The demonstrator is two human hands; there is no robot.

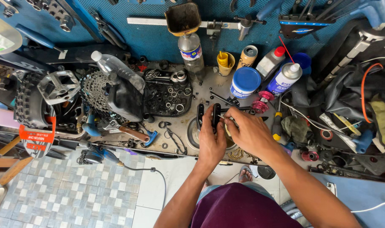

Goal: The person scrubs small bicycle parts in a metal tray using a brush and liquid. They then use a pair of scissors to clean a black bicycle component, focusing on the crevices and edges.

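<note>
Here, at the centre of the frame, a black two-pronged part (208,115) was grasped upright in the left hand (212,141), above a round metal dish (193,134) on the cluttered tabletop (209,86). The right hand (248,131) was pinched on a thin pale piece (224,118) held against that part. A fitting step was judged in hand; steady alignment would be called for next.

Black forked part (209,116), upright over bench
</note>
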